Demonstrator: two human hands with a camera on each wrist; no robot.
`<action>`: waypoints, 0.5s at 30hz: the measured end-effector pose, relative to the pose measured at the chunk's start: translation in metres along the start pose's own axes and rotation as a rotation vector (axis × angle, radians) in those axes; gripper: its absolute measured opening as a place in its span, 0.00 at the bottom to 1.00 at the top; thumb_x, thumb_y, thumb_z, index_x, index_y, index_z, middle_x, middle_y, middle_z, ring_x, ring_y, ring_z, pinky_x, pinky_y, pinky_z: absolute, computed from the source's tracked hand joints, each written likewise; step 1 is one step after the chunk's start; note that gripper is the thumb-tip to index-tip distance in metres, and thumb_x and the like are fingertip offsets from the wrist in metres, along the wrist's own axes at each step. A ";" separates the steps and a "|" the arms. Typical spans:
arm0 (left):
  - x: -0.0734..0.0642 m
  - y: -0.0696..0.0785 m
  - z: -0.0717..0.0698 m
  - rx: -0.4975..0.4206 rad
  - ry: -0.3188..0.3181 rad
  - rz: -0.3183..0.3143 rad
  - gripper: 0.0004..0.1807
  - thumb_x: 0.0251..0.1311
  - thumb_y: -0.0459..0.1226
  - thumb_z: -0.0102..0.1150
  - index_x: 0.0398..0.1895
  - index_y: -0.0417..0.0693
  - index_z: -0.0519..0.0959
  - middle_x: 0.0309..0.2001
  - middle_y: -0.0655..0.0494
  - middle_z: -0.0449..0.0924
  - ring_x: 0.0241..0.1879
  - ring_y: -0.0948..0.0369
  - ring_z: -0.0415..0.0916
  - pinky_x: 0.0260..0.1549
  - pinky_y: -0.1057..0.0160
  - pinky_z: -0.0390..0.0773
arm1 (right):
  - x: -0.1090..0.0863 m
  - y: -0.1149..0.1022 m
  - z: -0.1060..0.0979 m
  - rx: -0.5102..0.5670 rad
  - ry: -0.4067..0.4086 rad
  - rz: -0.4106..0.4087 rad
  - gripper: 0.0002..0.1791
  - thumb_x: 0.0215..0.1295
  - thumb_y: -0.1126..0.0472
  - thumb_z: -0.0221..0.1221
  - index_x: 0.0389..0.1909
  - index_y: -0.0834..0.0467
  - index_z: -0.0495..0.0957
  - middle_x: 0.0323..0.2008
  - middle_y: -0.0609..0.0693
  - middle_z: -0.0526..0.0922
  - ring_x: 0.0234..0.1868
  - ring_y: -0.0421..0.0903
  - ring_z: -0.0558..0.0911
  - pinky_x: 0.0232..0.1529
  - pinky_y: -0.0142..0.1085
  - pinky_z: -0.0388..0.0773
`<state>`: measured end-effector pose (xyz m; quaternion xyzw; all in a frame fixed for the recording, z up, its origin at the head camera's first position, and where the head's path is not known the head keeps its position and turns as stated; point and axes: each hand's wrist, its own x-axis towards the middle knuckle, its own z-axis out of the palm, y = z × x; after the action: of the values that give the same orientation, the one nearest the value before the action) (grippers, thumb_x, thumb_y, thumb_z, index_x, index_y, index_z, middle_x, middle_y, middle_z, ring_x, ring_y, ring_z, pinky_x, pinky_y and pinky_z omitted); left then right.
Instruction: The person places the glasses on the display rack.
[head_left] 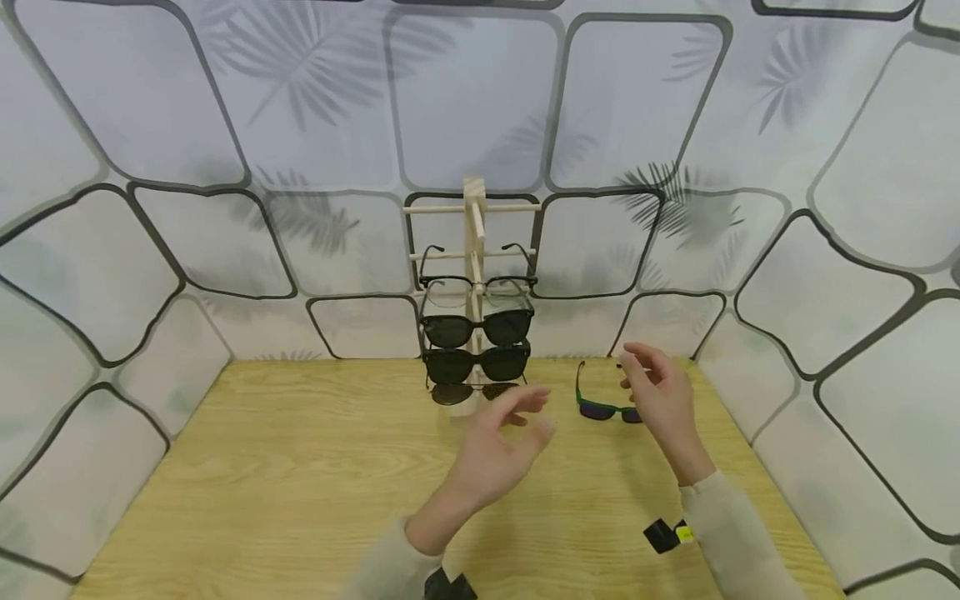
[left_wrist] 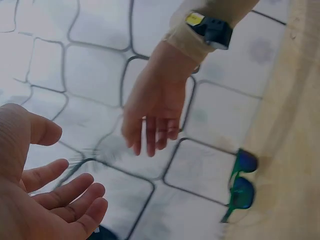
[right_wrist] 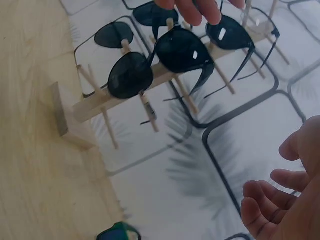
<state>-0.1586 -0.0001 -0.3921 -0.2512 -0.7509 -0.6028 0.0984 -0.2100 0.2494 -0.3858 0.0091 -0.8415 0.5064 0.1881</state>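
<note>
My left hand (head_left: 495, 458) hovers in front of the wooden glasses rack (head_left: 474, 193), its fingers loosely bent and nothing in them. To the right, my right hand (head_left: 662, 404) is raised above the green-framed sunglasses (head_left: 597, 411), hiding part of them. Its fingers are relaxed and hold nothing. Clear-lensed glasses (head_left: 447, 287) hang on the rack with several pairs of dark sunglasses (head_left: 450, 367) below. In the right wrist view, fingertips of the left hand (right_wrist: 187, 9) show near the dark lenses. The left wrist view shows the green-framed sunglasses (left_wrist: 243, 194) lying on the table.
A light wood-grain table (head_left: 300, 467) spreads beneath everything. Patterned white panels (head_left: 480, 100) rise behind and at both sides. The rack's upper pegs (head_left: 513, 207) carry no glasses. Black wrist cameras (head_left: 660, 536) sit at the sleeves.
</note>
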 end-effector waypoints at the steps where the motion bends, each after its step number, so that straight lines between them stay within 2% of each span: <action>1: 0.000 -0.005 0.006 0.000 -0.019 -0.006 0.20 0.67 0.43 0.61 0.62 0.60 0.77 0.57 0.64 0.80 0.55 0.62 0.78 0.51 0.57 0.79 | -0.002 0.005 -0.001 -0.006 0.005 0.009 0.24 0.75 0.47 0.53 0.63 0.57 0.75 0.52 0.58 0.81 0.32 0.32 0.81 0.30 0.31 0.80; 5: 0.002 -0.020 0.024 0.001 -0.072 -0.032 0.21 0.69 0.46 0.60 0.64 0.59 0.75 0.58 0.61 0.80 0.56 0.59 0.78 0.52 0.58 0.78 | -0.005 0.023 -0.003 -0.038 0.030 0.036 0.24 0.75 0.46 0.53 0.63 0.57 0.76 0.52 0.57 0.82 0.32 0.32 0.81 0.29 0.31 0.80; 9: 0.006 -0.035 0.039 0.001 -0.085 -0.054 0.22 0.69 0.47 0.59 0.65 0.56 0.75 0.58 0.56 0.80 0.56 0.57 0.78 0.52 0.56 0.79 | -0.007 0.039 -0.005 -0.076 0.061 0.076 0.25 0.74 0.44 0.53 0.62 0.56 0.77 0.51 0.57 0.82 0.31 0.28 0.80 0.28 0.31 0.79; 15: 0.014 -0.058 0.058 0.030 -0.096 -0.124 0.23 0.70 0.47 0.58 0.66 0.55 0.74 0.59 0.53 0.79 0.57 0.57 0.78 0.52 0.58 0.79 | -0.006 0.059 -0.011 -0.124 0.109 0.163 0.24 0.74 0.45 0.53 0.61 0.55 0.78 0.52 0.57 0.83 0.31 0.26 0.78 0.29 0.27 0.77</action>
<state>-0.1903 0.0499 -0.4504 -0.2312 -0.7778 -0.5837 0.0283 -0.2134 0.2863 -0.4337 -0.0984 -0.8576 0.4668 0.1922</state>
